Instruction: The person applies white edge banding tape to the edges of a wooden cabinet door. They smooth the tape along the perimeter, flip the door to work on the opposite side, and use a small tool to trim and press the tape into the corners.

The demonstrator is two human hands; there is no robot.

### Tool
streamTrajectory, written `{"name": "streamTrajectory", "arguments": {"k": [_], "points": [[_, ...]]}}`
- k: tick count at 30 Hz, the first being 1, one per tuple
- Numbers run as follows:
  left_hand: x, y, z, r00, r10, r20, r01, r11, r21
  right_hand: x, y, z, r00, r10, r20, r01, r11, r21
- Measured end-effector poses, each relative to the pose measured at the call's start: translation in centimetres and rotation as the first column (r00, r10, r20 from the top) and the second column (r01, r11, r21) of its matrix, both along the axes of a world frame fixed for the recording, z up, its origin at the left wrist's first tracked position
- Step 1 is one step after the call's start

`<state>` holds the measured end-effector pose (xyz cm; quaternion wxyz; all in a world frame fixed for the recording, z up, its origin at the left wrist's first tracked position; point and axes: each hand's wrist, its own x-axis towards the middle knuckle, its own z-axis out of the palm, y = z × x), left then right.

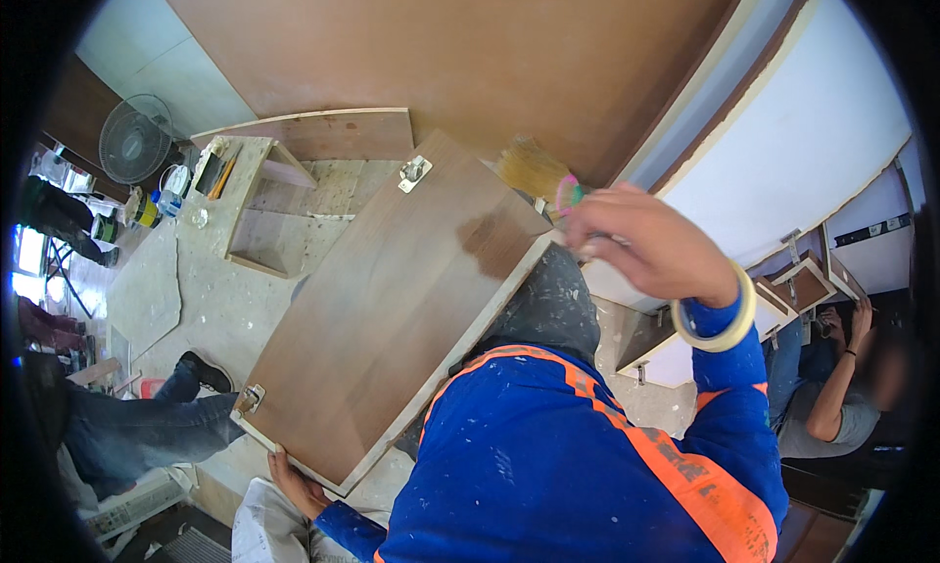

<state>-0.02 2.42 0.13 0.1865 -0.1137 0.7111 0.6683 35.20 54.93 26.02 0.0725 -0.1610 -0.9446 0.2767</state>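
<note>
A brown wood-grain cabinet door (382,308) lies slantwise across my lap. Two metal hinges are fixed along its far-left edge: an upper hinge (414,172) and a lower hinge (252,398). My left hand (297,483) grips the door's lower left edge, its fingers partly hidden. In my right hand (636,232), above the upper right corner, is a small straw whisk broom (534,169) with pink and green binding, its bristles pointing left. A dark patch (494,245) marks the door near that corner. A tape roll (732,330) hangs around my right forearm.
A wooden box frame (257,206) stands at the left, with tools on top. Beyond it are a fan (135,139) and a bottle (168,204). Someone's jeans-clad leg (147,424) reaches in from the left. A co-worker (827,421) sits at the right beside open cabinet parts (676,355).
</note>
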Motion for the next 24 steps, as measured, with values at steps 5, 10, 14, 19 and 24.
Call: {"name": "streamTrajectory", "arguments": {"k": [5, 10, 14, 19, 24], "points": [[-0.7, -0.4, -0.7, 1.000, -0.011, 0.027, 0.009, 0.997, 0.079, -7.0, -0.5, -1.3, 0.972, 0.137, 0.191, -0.098, 0.975, -0.199], [-0.6, 0.3, -1.2, 0.998, 0.050, 0.045, -0.052, 0.997, 0.050, -9.7, 0.6, -4.2, 0.985, 0.163, -0.061, -0.171, 0.973, -0.153], [0.1, 2.2, 1.3, 0.998, -0.068, -0.002, 0.068, 0.994, 0.089, -12.4, 0.6, -4.0, 0.977, 0.186, -0.104, -0.210, 0.917, -0.339], [-0.4, 2.6, 2.7, 0.987, -0.099, -0.127, 0.108, 0.992, 0.068, -15.2, 0.6, -1.0, 0.970, 0.112, -0.214, -0.197, 0.879, -0.435], [-0.4, 2.5, 2.5, 0.995, -0.036, -0.097, 0.041, 0.998, 0.048, -14.1, 2.2, 1.4, 0.939, 0.012, -0.344, -0.213, 0.805, -0.554]]}}
